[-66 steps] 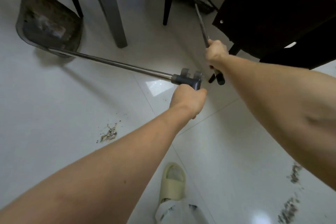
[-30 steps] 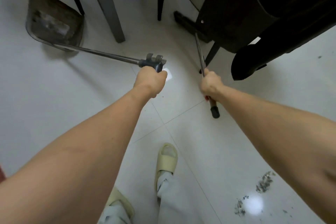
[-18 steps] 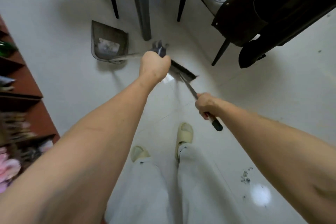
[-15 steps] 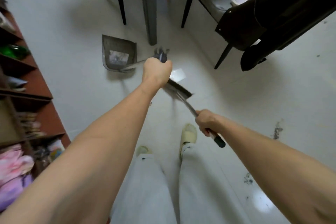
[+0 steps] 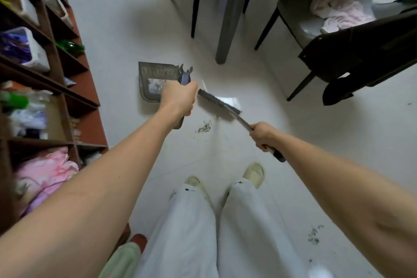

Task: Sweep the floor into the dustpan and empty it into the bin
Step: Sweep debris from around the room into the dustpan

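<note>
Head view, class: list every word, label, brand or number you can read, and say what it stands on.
None can be read.
Paper scrap in the dustpan: any print is too blurred.
Tubs and packets on the shelves: any labels are too small and blurred.

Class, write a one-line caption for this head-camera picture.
Left hand holds dustpan, right hand sweeps broom toward debris.

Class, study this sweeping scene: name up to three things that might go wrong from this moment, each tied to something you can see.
1. The dustpan already holds litter; tilting it in the left hand may spill it.
2. The broom head sits beyond the debris pile, so a careless stroke might scatter it.
3. A second debris patch lies by the right leg and may be missed or stepped on.
</note>
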Demonstrator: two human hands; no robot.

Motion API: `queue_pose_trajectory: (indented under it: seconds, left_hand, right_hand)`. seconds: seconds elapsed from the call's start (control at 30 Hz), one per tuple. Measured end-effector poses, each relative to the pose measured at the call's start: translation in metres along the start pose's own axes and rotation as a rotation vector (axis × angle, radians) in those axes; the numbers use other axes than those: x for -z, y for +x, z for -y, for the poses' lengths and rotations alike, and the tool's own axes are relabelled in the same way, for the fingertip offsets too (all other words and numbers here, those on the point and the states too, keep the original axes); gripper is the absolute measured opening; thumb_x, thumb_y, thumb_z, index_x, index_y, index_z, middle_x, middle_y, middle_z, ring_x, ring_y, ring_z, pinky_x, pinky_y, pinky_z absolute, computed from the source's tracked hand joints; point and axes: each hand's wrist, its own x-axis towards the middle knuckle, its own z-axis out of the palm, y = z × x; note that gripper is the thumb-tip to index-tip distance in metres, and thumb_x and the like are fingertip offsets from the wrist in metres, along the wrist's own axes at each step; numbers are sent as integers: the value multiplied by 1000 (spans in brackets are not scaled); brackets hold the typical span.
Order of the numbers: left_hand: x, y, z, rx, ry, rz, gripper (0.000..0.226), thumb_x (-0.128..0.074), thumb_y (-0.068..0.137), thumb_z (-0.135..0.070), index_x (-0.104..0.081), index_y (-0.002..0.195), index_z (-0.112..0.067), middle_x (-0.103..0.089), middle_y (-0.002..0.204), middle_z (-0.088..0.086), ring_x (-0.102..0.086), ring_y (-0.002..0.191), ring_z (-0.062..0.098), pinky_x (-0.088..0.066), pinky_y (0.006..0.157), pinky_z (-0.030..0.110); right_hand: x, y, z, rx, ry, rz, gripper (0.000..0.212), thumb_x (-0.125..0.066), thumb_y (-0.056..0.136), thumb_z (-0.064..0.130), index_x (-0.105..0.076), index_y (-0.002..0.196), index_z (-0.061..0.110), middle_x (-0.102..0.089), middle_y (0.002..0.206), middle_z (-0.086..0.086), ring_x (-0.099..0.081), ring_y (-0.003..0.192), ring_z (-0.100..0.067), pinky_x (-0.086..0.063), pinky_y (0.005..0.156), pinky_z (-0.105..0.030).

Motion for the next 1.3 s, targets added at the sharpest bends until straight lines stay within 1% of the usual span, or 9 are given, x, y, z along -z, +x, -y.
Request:
queue_pose_trajectory:
  seconds: [0.13,0.33,0.43,0.5,0.67,0.8,0.9,1.17,1.3]
  left_hand:
    - [29,0,21,11,-45,-33,22,-48,88,-12,-40,68,-13,-37,57,4,-28,45,16,-22,40,19]
    - [48,-16,37,58,-102,-86,24,-47,86,-8,-41,63,-12,-40,56,4,-31,44,16,-24,37,16]
    - [57,-33,39,80,-124,-99,26,-48,87,-9,-41,62,-12,-40,55,4,-31,43,16,-23,36,14]
    - [61,-42,41,96,-122,-102,27,-48,88,-10,-40,62,-12,-40,55,3,-32,43,16,-24,37,15]
    - [70,-72,47,132,-117,-127,16,-50,87,-16,-43,73,-12,-38,57,2,-30,43,15,-24,44,21]
    - [63,-93,50,131,-155,-172,18,-51,91,-17,-40,77,-16,-33,58,2,-25,45,16,-20,44,20]
    - [52,-107,56,109,-179,-243,17,-50,91,-14,-40,77,-15,-33,58,3,-25,45,16,-19,40,17]
    - [16,-138,76,128,-130,-337,28,-49,88,-11,-35,64,-16,-34,51,1,-27,41,15,-21,39,18]
    - [-4,-134,86,165,-114,-360,25,-49,89,-11,-36,68,-16,-35,53,2,-28,41,15,-21,38,17]
  right_hand:
    - [-33,27,40,-59,-173,68,37,-56,79,-9,-60,115,-2,-60,76,-9,-54,52,-19,-39,39,-25]
    - [-54,-10,20,-19,-353,108,30,-40,81,-7,-60,102,2,-54,69,-9,-49,48,-21,-33,36,-20]
    - [-42,-30,-1,30,-256,61,22,-35,83,-3,-54,92,7,-51,67,-9,-45,43,-20,-32,33,-19]
    - [-36,-41,-18,83,-137,65,25,-38,89,5,-56,105,7,-47,54,-7,-41,34,-20,-33,33,-19]
    - [-17,-77,-24,45,172,309,39,-51,93,3,-44,126,21,-44,57,-7,-43,41,-15,-39,39,-21]
    - [-18,-71,-20,94,-193,20,27,-38,86,-1,-57,105,1,-52,64,-11,-49,44,-21,-39,38,-21]
    - [-23,-67,-21,223,-249,87,20,-38,86,-3,-56,93,-1,-53,59,-12,-46,40,-20,-39,40,-21]
    - [-52,-48,-27,346,-218,177,40,-37,95,2,-47,134,4,-64,81,-17,-57,48,-19,-46,41,-24]
    - [-76,-37,-21,393,-414,71,34,-37,93,1,-52,123,3,-56,92,-13,-60,66,-23,-48,51,-28]
